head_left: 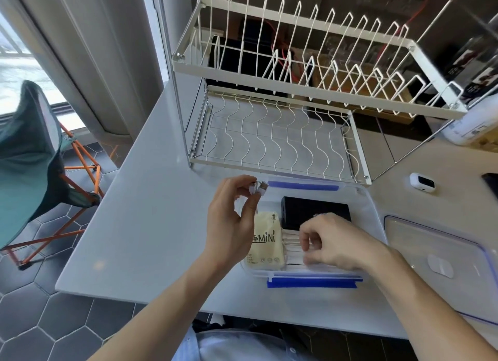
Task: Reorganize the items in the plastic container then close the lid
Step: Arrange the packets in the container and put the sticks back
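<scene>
The cream packet (265,242) in the container (369,207) reads "MiNi" in large dark letters. Small lines of print and a row of round symbols sit below that word, too small to read. A tiny mark at the packet's top edge is also unreadable.
</scene>
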